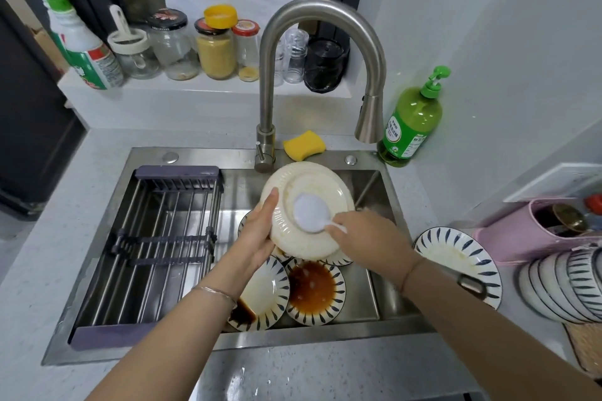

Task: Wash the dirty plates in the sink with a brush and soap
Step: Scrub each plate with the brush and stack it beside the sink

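My left hand (259, 234) grips the left rim of a cream plate (322, 185), tilted above the steel sink (371, 303). My right hand (368, 231) holds the handle of a white brush (311, 212), whose round head lies against the plate's face. Below the plate lie several blue-striped plates: one (312, 293) holds brown sauce, another (265, 296) has dark sauce at its edge. A green soap bottle (412, 122) with a pump stands at the sink's back right corner.
A curved faucet (321, 10) arches over the sink, no water running. A drying rack (156, 247) fills the sink's left half. A yellow sponge (304, 145) lies behind the basin. A dirty striped plate (456, 257) and stacked bowls (566, 286) sit on the right counter. Jars line the sill.
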